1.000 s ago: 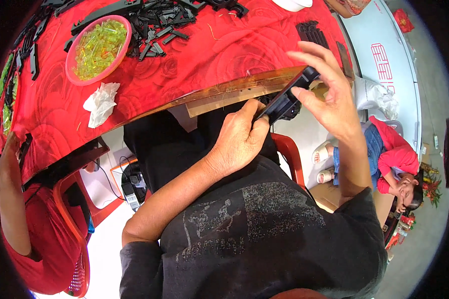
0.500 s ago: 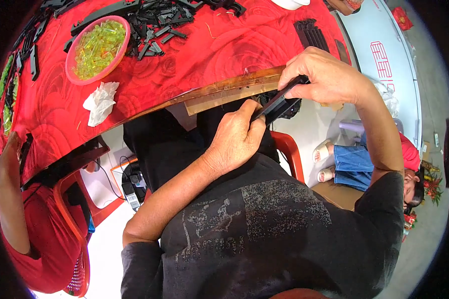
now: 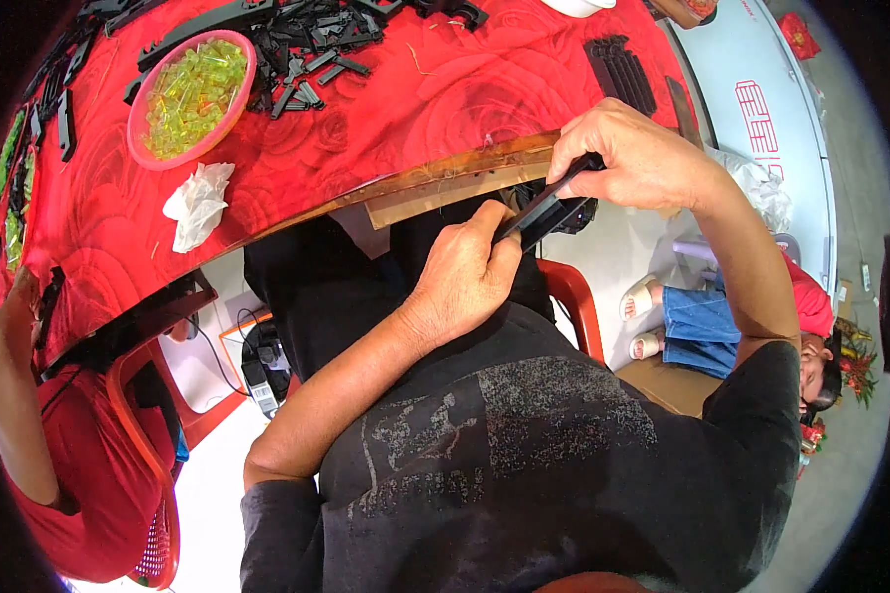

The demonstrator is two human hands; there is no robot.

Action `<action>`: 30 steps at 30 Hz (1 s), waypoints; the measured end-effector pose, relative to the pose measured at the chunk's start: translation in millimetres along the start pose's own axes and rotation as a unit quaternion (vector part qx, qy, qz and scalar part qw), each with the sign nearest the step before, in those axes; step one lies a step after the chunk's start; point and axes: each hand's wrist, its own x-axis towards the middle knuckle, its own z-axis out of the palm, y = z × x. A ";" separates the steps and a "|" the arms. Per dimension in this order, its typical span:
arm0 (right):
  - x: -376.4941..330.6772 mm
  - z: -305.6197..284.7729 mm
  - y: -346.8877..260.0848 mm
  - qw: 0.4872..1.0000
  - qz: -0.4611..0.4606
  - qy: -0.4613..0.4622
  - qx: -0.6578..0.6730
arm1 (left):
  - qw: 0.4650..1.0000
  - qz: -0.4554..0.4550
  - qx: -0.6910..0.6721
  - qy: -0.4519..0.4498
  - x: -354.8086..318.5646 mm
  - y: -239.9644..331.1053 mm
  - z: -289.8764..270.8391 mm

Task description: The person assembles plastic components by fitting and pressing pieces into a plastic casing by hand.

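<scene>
- Left hand (image 3: 465,282) and right hand (image 3: 643,158): each has its fingers closed on one end of a long black plastic strip (image 3: 547,210), held just off the near edge of the tabletop (image 3: 366,119), above the lap.
- Work in hand: the strip appears mid-handling, not yet set down.
- Left to do, judging by supply: a heap of black parts (image 3: 307,40) lies far on the tabletop; a pink bowl (image 3: 190,99) of yellow-green pieces looks well filled.
- Right: a black ribbed block (image 3: 618,71), apart from the heap.

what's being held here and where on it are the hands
A long black plastic strip, held by both hands: the left hand pinches its lower end, the right hand wraps over its upper end.
</scene>
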 end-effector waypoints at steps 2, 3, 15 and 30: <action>-0.6 2.4 0.5 1.000 0.003 0.004 0.011 | 1.000 0.007 0.008 0.003 -0.4 -2.2 0.9; -1.1 3.6 1.0 1.000 0.006 0.009 0.023 | 1.000 0.007 0.008 0.002 -0.4 -1.6 0.6; 0.6 4.1 1.2 0.999 0.032 -0.007 0.008 | 1.000 -0.003 0.013 0.019 -0.6 -2.7 -0.7; 3.6 8.5 11.1 0.999 -0.001 0.013 0.036 | 1.000 -0.019 0.016 0.005 0.9 -5.0 -2.2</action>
